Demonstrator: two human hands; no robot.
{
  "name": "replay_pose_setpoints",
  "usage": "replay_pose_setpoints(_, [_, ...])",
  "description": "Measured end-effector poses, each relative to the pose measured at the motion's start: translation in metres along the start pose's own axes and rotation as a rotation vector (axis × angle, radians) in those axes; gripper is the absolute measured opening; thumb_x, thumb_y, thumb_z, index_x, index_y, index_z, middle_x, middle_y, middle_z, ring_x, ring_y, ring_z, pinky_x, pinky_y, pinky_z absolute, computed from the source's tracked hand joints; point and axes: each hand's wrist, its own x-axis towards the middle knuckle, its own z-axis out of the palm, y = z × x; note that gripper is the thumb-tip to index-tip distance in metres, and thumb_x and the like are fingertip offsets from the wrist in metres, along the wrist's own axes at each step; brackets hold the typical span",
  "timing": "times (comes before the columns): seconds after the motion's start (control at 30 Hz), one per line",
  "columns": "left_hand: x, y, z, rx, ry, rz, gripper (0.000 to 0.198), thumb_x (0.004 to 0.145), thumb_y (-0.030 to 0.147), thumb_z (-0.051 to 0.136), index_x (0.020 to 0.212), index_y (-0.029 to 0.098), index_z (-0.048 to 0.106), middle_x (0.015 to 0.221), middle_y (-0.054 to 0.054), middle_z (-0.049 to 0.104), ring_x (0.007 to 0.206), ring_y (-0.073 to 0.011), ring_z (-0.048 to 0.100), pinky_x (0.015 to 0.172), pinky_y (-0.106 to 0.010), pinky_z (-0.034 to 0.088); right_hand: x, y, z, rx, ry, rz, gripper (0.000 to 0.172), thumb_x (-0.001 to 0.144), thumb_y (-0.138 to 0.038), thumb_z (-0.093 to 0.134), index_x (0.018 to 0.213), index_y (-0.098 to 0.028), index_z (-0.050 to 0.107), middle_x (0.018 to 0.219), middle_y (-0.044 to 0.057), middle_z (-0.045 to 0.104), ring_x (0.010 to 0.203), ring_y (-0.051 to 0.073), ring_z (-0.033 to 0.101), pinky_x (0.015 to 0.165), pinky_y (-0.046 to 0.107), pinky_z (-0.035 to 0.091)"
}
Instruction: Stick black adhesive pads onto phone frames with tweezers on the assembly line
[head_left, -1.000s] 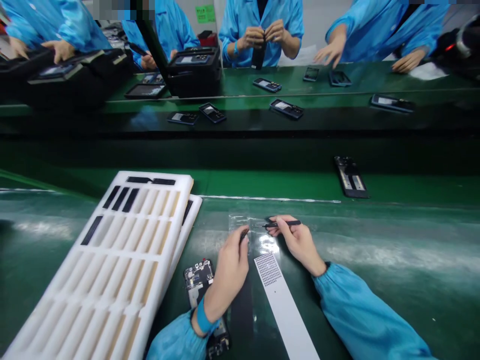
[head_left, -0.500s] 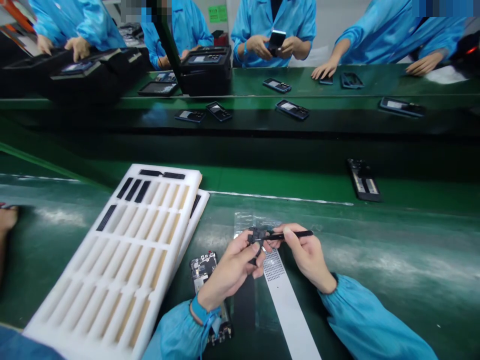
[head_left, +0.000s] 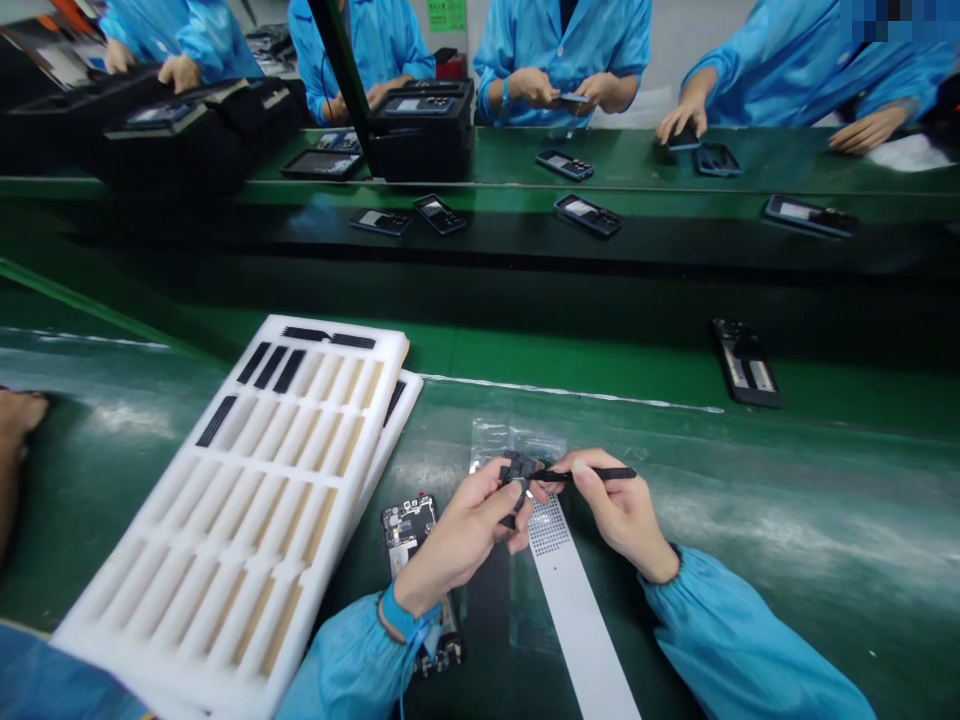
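My left hand (head_left: 461,535) is closed on a small black molded part (head_left: 519,468), held up above the bench. My right hand (head_left: 622,510) pinches a pair of black tweezers (head_left: 611,474), their tip pointing left at the part; whether the tip touches it is hard to tell. Below the hands lies a white strip (head_left: 581,625) with rows of small dark dots at its far end, beside clear plastic film (head_left: 491,432). An opened phone body (head_left: 409,522) with its circuit board exposed lies partly under my left forearm.
A white foam tray (head_left: 247,480) with slots, several holding black strips, lies at left on a second tray. Another phone body (head_left: 744,362) rests at right. Across the green line, co-workers in blue handle phones; several phones (head_left: 587,215) lie there. Someone's hand (head_left: 19,415) shows at far left.
The view has shifted slightly. My hands stay nearly in place, the right with the tweezers slightly further right. Across the line, a co-worker has tilted a held phone flatter; another has lifted one slightly.
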Motion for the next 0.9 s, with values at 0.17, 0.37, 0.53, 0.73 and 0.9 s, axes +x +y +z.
replay_pose_setpoints(0.17, [0.001,0.002,0.002,-0.018,0.007,0.015,0.022,0.095,0.028,0.058,0.110,0.013,0.064,0.093,-0.008,0.061,0.066,-0.0105,0.045,0.053,-0.023,0.035,-0.001,-0.007,-0.004,-0.066,-0.027,-0.052,0.028,0.100,-0.041,0.054,0.093,-0.022,0.073,0.088,0.007,0.076,0.080,0.020,0.073,0.073,0.030,0.061])
replay_pose_setpoints(0.37, [-0.008,0.001,-0.011,0.585,0.158,0.099,0.042,0.103,0.033,0.044,0.140,0.016,0.046,0.102,-0.008,0.064,0.076,-0.0151,0.056,0.077,-0.033,0.047,0.001,0.013,-0.036,0.111,0.151,0.077,0.026,0.102,-0.040,0.052,0.098,-0.022,0.070,0.083,0.005,0.076,0.075,0.019,0.073,0.073,0.032,0.060])
replay_pose_setpoints(0.53, [-0.035,-0.027,-0.008,1.338,0.187,0.183,0.043,0.100,0.013,0.033,0.141,0.019,0.046,0.129,-0.013,0.059,0.116,-0.0259,0.059,0.100,-0.042,0.048,-0.030,0.026,-0.049,0.045,-0.029,0.177,0.032,0.100,-0.043,0.054,0.089,-0.019,0.071,0.075,0.006,0.074,0.068,0.018,0.073,0.067,0.028,0.061])
replay_pose_setpoints(0.73, [-0.057,-0.061,0.008,2.119,-0.099,0.341,0.080,0.072,-0.010,0.037,0.148,0.012,0.042,0.150,-0.016,0.048,0.107,-0.0271,0.060,0.087,-0.040,0.056,-0.068,0.025,-0.043,-0.011,-0.167,0.163,0.031,0.101,-0.041,0.051,0.094,-0.019,0.071,0.076,0.007,0.075,0.069,0.018,0.074,0.069,0.028,0.062])
replay_pose_setpoints(0.9, [-0.055,-0.070,0.010,2.288,-0.146,0.425,0.077,0.075,-0.007,0.043,0.150,0.010,0.042,0.159,-0.016,0.037,0.095,-0.0229,0.059,0.076,-0.036,0.057,-0.069,0.027,-0.047,-0.048,-0.213,0.089,0.029,0.101,-0.038,0.050,0.095,-0.019,0.071,0.083,0.007,0.076,0.070,0.017,0.074,0.068,0.028,0.061])
